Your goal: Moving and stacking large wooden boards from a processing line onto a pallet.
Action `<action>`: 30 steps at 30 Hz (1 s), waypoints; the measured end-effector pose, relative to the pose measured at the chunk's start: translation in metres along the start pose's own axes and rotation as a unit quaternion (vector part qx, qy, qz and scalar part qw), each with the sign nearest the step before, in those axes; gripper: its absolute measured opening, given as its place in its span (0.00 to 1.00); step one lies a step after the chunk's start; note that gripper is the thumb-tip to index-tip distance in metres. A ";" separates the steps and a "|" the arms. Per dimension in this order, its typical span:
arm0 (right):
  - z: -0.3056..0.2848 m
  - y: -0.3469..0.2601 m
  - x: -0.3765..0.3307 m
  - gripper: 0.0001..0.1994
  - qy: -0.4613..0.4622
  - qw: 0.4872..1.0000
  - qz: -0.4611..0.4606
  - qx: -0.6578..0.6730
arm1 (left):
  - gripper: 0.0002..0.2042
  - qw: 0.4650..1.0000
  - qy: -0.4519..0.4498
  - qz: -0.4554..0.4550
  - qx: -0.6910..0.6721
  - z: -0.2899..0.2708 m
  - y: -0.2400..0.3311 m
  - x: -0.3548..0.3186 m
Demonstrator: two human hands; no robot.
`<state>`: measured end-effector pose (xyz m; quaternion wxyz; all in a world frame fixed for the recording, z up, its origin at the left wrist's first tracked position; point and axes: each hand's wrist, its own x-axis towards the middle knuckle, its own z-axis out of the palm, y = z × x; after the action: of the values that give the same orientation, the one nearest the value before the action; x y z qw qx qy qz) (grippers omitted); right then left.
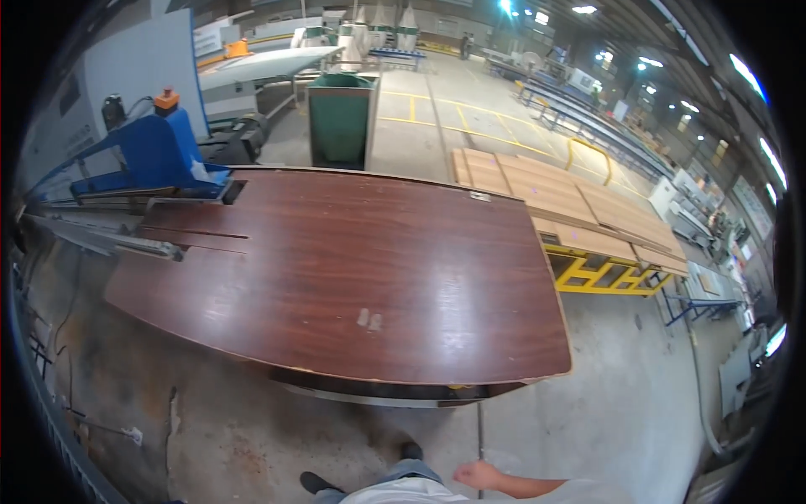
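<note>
I stood back from the bench (210,336), and my right hand (480,475) hung low at my side near my hip, well apart from everything on it. It held nothing; the fingers looked loosely curled, though the hand sat so near the lower edge that I could not tell how far they were open. My left hand did not show at all.

Nearest to that hand lay the big dark reddish-brown panel (361,269), flat on the bench with its glossy face up. It rested wholly supported, I judged, because a sheet that broad would sag or tip if it overhung far; only its near edge reached out a little past the frame beneath. Its far left end ran up beside the blue machine (159,155) and the grey metal rail (109,239), as if lined up with them for feeding. Two small pale marks (369,319) sat on the face toward my side.

To the right, plain light-brown boards (554,197) lay stacked flat on a yellow rack (600,275), kept off the concrete floor (604,403). A green bin (340,122) stood beyond the bench.
</note>
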<state>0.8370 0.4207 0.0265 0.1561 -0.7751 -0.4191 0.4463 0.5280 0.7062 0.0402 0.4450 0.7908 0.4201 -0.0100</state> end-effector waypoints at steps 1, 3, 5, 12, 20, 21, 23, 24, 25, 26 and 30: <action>0.005 0.012 -0.019 0.11 -0.109 0.993 -0.043 -0.024 | 0.23 1.000 -0.015 0.011 -0.006 0.005 0.010 0.012; 0.010 0.025 -0.045 0.11 -0.249 0.963 -0.102 -0.011 | 0.23 0.999 -0.043 0.029 -0.015 0.012 0.022 0.028; 0.010 0.025 -0.048 0.11 -0.247 0.968 -0.028 0.025 | 0.23 0.997 -0.064 0.037 -0.020 0.013 0.025 0.036; 0.011 -0.017 -0.036 0.11 -0.132 0.983 0.084 0.099 | 0.22 0.993 -0.103 0.036 -0.038 0.017 0.012 0.037; 0.022 -0.036 -0.046 0.11 -0.107 0.981 0.104 0.125 | 0.21 0.989 -0.136 0.016 -0.048 0.014 -0.005 0.030; 0.023 -0.038 -0.047 0.11 -0.105 0.980 0.107 0.128 | 0.21 0.989 -0.139 0.010 -0.052 0.014 -0.007 0.029; 0.025 -0.040 -0.050 0.11 -0.101 0.979 0.111 0.134 | 0.21 0.988 -0.145 0.000 -0.056 0.014 -0.012 0.023; 0.027 -0.042 -0.052 0.11 -0.100 0.979 0.115 0.136 | 0.21 0.987 -0.150 -0.006 -0.058 0.013 -0.015 0.019; 0.029 -0.044 -0.054 0.11 -0.095 0.978 0.118 0.141 | 0.20 0.986 -0.158 -0.011 -0.058 0.013 -0.019 0.012; 0.031 -0.046 -0.057 0.11 -0.092 0.978 0.120 0.144 | 0.20 0.985 -0.163 -0.019 -0.060 0.012 -0.022 0.006; 0.043 -0.058 -0.076 0.11 -0.084 0.972 0.148 0.160 | 0.20 0.971 -0.213 -0.077 -0.077 0.003 -0.043 -0.056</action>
<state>0.7536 0.3899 0.0810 0.1743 -0.7532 -0.2348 0.5893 0.4638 0.6785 0.0301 0.5814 0.6991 0.3751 -0.1805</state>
